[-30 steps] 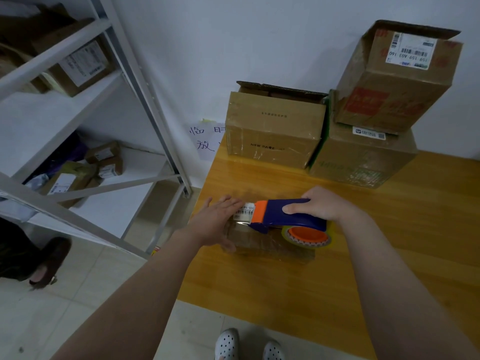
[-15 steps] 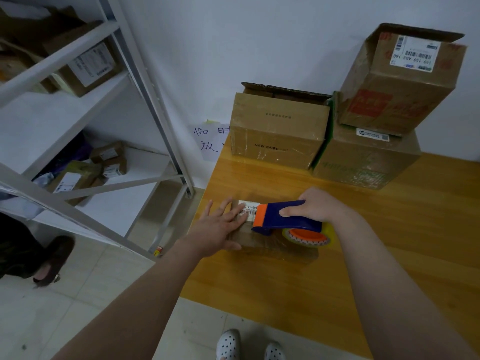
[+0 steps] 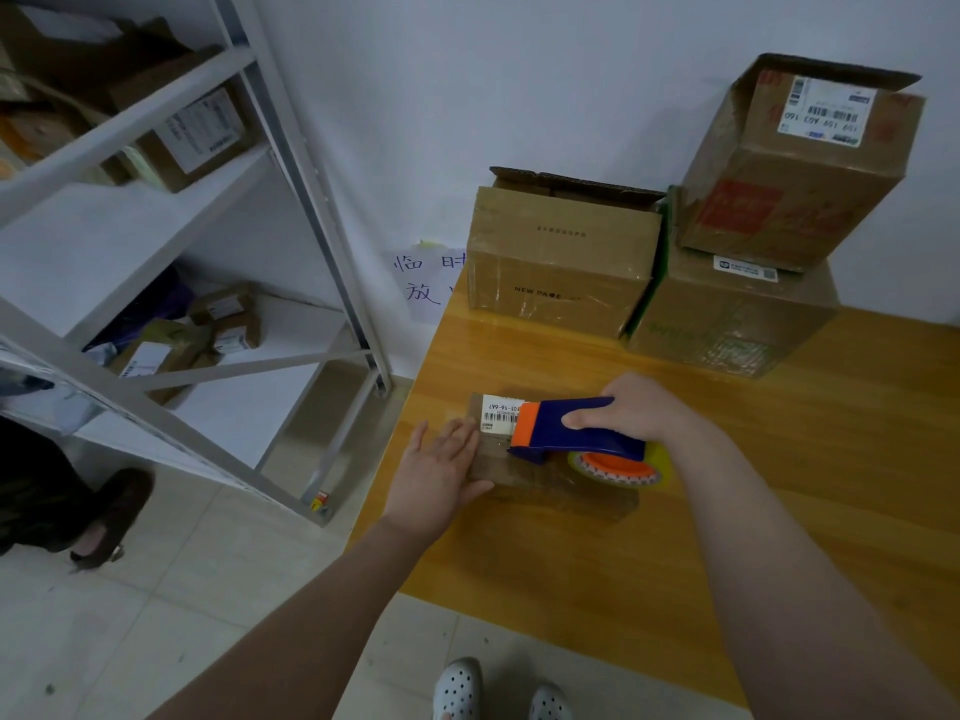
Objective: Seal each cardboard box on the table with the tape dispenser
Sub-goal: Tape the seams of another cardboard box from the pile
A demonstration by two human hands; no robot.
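My left hand (image 3: pixel 441 470) lies flat, fingers straight, on the small flat brown cardboard box (image 3: pixel 550 496) near the left edge of the yellow wooden table (image 3: pixel 779 485). My right hand (image 3: pixel 639 407) grips the blue-and-orange plastic tape dispenser (image 3: pixel 571 431) on the box top. Procedure: brace the box, then pull straight along the seam.

Four cardboard boxes (image 3: pixel 558 262): three toward one o'clock, one central. One tape dispenser (image 3: pixel 576 428). Shelf parcels (image 3: pixel 156 356) at nine o'clock, perhaps six.
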